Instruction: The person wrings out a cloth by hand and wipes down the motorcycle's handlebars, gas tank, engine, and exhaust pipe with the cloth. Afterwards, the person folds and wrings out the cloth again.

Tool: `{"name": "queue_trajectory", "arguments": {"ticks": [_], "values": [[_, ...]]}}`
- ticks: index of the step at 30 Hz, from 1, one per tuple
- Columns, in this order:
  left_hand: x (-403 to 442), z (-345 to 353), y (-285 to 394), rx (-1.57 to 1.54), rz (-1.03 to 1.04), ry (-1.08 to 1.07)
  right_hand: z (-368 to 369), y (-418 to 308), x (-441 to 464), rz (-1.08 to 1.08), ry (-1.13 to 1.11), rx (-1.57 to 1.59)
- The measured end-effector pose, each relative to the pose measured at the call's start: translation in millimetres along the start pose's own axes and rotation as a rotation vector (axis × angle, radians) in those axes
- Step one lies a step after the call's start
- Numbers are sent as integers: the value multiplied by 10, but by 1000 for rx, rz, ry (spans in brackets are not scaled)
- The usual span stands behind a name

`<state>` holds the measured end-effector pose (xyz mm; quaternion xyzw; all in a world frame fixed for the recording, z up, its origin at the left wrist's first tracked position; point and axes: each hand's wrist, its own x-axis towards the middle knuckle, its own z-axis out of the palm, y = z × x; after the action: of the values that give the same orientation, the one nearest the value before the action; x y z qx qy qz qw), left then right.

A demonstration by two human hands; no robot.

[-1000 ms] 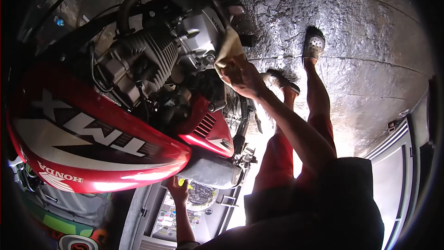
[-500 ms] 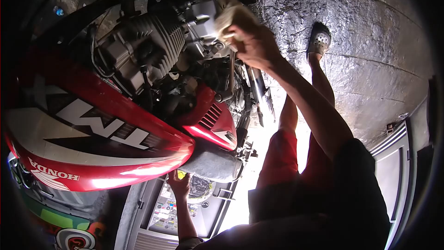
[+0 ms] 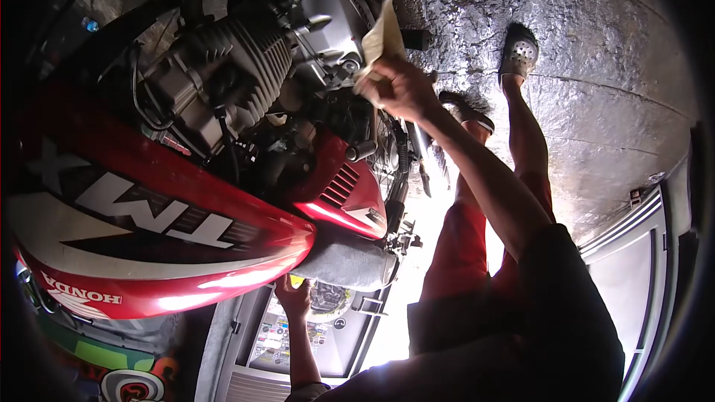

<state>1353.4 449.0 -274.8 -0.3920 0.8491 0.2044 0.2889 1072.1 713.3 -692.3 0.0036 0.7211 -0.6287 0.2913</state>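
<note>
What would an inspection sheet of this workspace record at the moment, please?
Surface: the floor is dark, rough and shiny, crossed by seams; whether it is wet, I cannot tell.
Main things: a motorcycle with a red tank, exposed finned engine and grey seat; a pale cloth near the engine.
Clutter: a small blue item, too small to identify, at upper left.
Hands: the right hand grips the cloth; the left hand is at the tank and seat edge, its grip partly hidden.
Cables: a dark cable runs down from the engine; loose ends, nothing seen.
Surroundings: a framed door at right; a colourful graphic at lower left.
</note>
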Motion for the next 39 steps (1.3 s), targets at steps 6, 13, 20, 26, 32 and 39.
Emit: {"name": "queue_trajectory", "arguments": {"ticks": [6,13,20,26,32,39], "values": [[-1,-10,-113,51,-79,-35,-83,174,93,0,95,407],[79,65,138,-56,-48,-53,-88,-683,777,-385,209,-332],[121,82,201,-77,-20,-46,126,-593,303,-228,426,-96],[83,34,19,102,-23,-32,-215,-417,460,-103,293,286],[80,-2,-27,-115,-36,-35,-216,-403,1598,-64,-7,278],[64,16,45,-52,-80,-43,74,-151,1433,-190,349,-291]]}}
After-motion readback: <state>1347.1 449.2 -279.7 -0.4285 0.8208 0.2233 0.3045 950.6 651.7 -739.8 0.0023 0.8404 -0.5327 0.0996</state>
